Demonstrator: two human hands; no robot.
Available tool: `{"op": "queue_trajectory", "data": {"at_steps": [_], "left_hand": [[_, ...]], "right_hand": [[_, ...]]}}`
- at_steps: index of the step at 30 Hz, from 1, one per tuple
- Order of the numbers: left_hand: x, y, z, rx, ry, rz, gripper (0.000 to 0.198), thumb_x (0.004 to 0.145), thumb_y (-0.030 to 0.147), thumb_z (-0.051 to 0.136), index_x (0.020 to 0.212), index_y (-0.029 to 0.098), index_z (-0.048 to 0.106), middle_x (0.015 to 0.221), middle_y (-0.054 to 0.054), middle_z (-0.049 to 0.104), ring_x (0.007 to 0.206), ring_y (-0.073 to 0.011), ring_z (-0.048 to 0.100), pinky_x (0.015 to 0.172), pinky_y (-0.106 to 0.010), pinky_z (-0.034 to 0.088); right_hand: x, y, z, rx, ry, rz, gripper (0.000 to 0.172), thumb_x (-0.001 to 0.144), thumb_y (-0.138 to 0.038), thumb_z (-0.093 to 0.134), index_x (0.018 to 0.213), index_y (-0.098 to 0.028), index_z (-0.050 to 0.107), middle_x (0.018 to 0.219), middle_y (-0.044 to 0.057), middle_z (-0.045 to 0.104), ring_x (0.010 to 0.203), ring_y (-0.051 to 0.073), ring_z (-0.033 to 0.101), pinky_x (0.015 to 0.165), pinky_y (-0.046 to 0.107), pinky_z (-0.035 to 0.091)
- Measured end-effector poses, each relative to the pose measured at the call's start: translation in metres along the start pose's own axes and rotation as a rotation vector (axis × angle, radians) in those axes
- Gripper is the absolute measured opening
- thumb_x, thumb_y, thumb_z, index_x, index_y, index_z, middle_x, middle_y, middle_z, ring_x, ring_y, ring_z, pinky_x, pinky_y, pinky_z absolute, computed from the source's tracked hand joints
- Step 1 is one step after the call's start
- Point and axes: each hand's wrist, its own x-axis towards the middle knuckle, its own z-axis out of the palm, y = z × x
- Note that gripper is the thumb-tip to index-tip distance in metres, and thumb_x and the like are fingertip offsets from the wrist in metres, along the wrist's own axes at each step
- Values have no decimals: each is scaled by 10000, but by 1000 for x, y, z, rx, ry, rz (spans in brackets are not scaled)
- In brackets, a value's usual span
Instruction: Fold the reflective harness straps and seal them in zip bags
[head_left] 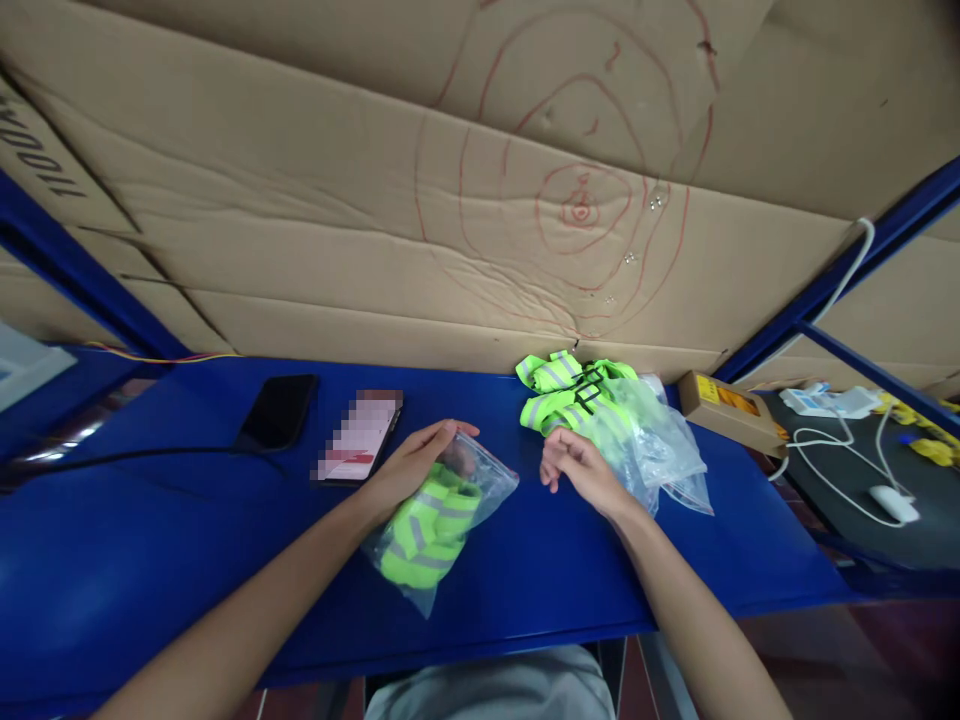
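A clear plastic bag with a folded neon yellow-green reflective item [433, 525] lies on the blue table [187, 540]. My left hand [418, 462] grips the bag's upper end, fingers curled over its open mouth. My right hand [576, 468] hovers just right of the bag with fingers loosely curled and nothing in them. Right behind my right hand lies a pile of neon reflective straps [564, 392] and several empty clear bags [658, 450].
Two phones lie at the back left: a dark one [277, 412] with a cable and one with a lit screen [358, 438]. A small cardboard box [731, 410] sits at the right. White chargers and cables [847, 440] lie on the neighbouring surface. A cardboard wall [450, 200] stands behind.
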Motion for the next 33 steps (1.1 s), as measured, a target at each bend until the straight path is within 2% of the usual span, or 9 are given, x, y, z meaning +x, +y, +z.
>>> {"op": "queue_trajectory", "data": {"at_steps": [5,7,11,16,21,25,27,30,33], "left_hand": [[-4,-2,2,-57,-42,-26,565,866,613,688,1227,180,725,920,-85,778,764,-208,716,678,-267,535],[-5,-4,3,-73,-55,-40,591,878,617,671,1264,171,711,999,-113,784,829,-226,730,734,-285,550],[-5,-3,4,-66,-12,-10,634,883,640,648,1334,195,667,1035,-111,778,902,-249,737,787,-314,560],[-6,1,8,48,53,35,597,911,647,600,1315,214,669,845,-44,749,741,-190,698,671,-258,529],[-8,6,7,-18,4,-5,618,913,650,593,1344,209,631,838,-65,774,746,-230,733,676,-298,554],[-7,4,2,-132,-135,-40,675,866,576,717,1441,262,553,1072,-95,792,969,-271,753,839,-346,568],[-5,-1,3,-143,-199,-94,637,822,498,798,1374,232,624,1160,-117,779,1035,-284,742,879,-343,556],[-3,-12,9,-142,-232,-173,476,809,453,822,1175,159,742,1111,-141,793,974,-281,754,865,-348,555],[-2,-17,12,-146,-263,-133,431,841,443,795,1171,170,749,1148,-128,788,1059,-270,734,955,-350,529]], "right_hand": [[0,3,17,56,-100,17,458,827,-575,759,1043,-191,636,806,21,678,666,160,658,508,252,543],[-1,3,23,67,-84,15,427,880,-588,693,1036,-192,654,765,11,660,630,145,635,518,254,540],[-4,0,20,38,-111,9,478,906,-585,662,1212,-218,650,893,33,681,750,157,652,587,262,548],[-7,-3,12,-100,-146,3,316,873,-467,751,952,-164,706,717,-4,668,632,94,591,626,217,466],[-6,-3,10,-113,-90,-22,307,890,-485,725,895,-181,688,763,22,722,667,127,645,657,258,510],[-3,-5,6,-85,-46,-43,363,895,-521,701,935,-161,697,862,73,765,705,160,698,674,298,566],[-5,-8,-1,-105,-49,-49,397,913,-537,668,956,-145,710,849,91,770,687,175,706,656,313,579],[-10,-13,-12,-187,-29,-71,361,937,-501,648,975,-153,735,817,83,759,683,177,691,666,316,571],[-13,-15,-17,-281,52,-113,244,976,-414,613,1047,-216,738,929,78,742,836,199,681,824,348,548]]}}
